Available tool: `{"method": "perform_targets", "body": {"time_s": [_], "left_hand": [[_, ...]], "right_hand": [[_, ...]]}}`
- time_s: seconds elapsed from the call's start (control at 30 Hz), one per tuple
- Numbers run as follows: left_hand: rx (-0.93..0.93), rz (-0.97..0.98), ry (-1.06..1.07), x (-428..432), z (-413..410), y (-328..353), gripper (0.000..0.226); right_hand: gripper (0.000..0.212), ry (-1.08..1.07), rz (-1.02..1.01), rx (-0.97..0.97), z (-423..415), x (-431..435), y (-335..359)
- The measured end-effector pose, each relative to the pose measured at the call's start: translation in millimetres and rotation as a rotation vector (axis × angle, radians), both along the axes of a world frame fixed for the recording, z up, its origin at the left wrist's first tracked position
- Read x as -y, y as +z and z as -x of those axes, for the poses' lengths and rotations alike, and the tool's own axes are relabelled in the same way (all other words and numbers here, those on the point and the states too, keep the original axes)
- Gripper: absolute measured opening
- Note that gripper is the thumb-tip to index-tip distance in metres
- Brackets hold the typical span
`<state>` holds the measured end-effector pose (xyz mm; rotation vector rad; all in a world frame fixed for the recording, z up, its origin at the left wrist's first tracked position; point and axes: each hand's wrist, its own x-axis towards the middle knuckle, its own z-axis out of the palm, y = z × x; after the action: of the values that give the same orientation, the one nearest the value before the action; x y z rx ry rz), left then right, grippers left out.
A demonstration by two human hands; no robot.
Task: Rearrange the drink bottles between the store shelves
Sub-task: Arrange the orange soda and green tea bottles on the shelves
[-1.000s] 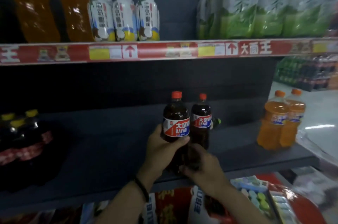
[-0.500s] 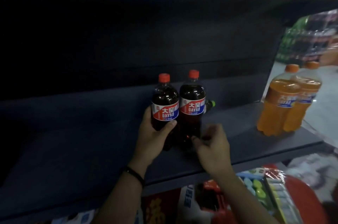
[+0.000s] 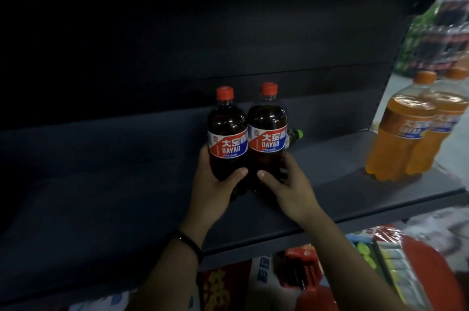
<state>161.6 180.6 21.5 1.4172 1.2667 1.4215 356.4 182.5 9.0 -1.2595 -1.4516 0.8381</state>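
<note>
So the left hand (image 3: 215,190) is wrapped round the lower body of the left dark cola plastic bottle with a red cap and a red-and-blue DAYAO label (image 3: 227,133), thumb lying across the front. The right hand (image 3: 289,189) has the same kind of grip low on the matching right dark cola bottle (image 3: 267,128). Both bottles are upright and touching side by side, mid-way along the dark grey shelf (image 3: 127,196). Their bases are hidden behind the hands, so there's no telling whether they're sitting on it or just lifted. It looks like the pick-or-place step for this pair. The next move probably needs both kept vertical and moved together, since big full bottles held that low could tip at the neck. They look full, glossy and round-shouldered, so a bit slippery. Just behind the right one a small green-capped bottle (image 3: 295,134) seems to lie on its side. Well off to the right, two orange soda bottles (image 3: 398,133) stand at the shelf's end.
</note>
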Motion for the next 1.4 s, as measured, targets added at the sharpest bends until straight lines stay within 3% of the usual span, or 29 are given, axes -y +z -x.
{"method": "perform_targets", "body": {"time_s": [0.43,0.5,0.57,0.6,0.67,0.73,0.77,0.83,0.93,1.1,1.17,1.3,1.4], "left_hand": [[-0.03,0.017,0.031,20.3,8.2,1.1,0.09],[-0.063,0.002,0.05,24.3,4.4,-0.8,0.098],[-0.132,0.022,0.251,38.7,-7.6,-3.7,0.104],[-0.219,0.018,0.402,49.7,-16.5,-3.9,0.1],[-0.483,-0.22,0.527,68.5,-34.0,-7.3,0.074],[-0.699,-0.492,0.306,73.7,-45.8,-18.9,0.039],[-0.771,-0.533,0.181,71.7,-47.8,-25.4,0.027],[-0.841,-0.503,0.023,66.0,-50.4,-37.0,0.016],[-0.886,-0.461,-0.033,61.1,-56.1,-50.1,0.012],[-0.913,-0.401,-0.032,56.9,-60.4,-52.1,0.008],[-0.926,-0.397,-0.028,57.4,-61.8,-51.9,0.008],[-0.924,-0.361,-0.034,57.0,-60.2,-48.9,0.013],[-0.924,-0.339,-0.051,57.9,-59.9,-48.6,0.015]], "right_hand": [[0.055,0.04,-0.013,0.047,8.4,13.1,-2.0],[0.048,0.086,0.041,-0.089,5.8,11.0,-3.6],[0.035,-0.023,0.088,-0.316,-1.2,1.4,-1.7],[0.028,-0.141,0.06,-0.293,-7.6,-7.1,-0.2],[0.025,-0.327,-0.009,0.031,-22.8,-31.6,0.9],[0.042,-0.349,-0.042,0.373,-34.0,-62.4,-0.1],[0.053,-0.322,-0.023,0.511,-37.3,-76.8,0.0],[0.078,-0.25,0.025,0.75,-42.9,-101.3,-2.9],[0.1,-0.131,0.018,0.947,-49.5,-125.4,-9.1],[0.093,-0.241,-0.029,1.281,-55.0,-135.2,0.1],[0.086,-0.224,-0.021,1.285,-59.7,-130.1,5.7],[0.089,-0.153,0.164,1.087,-71.3,-99.1,21.5],[0.078,-0.223,0.289,0.953,-81.3,-42.5,18.2]]}}
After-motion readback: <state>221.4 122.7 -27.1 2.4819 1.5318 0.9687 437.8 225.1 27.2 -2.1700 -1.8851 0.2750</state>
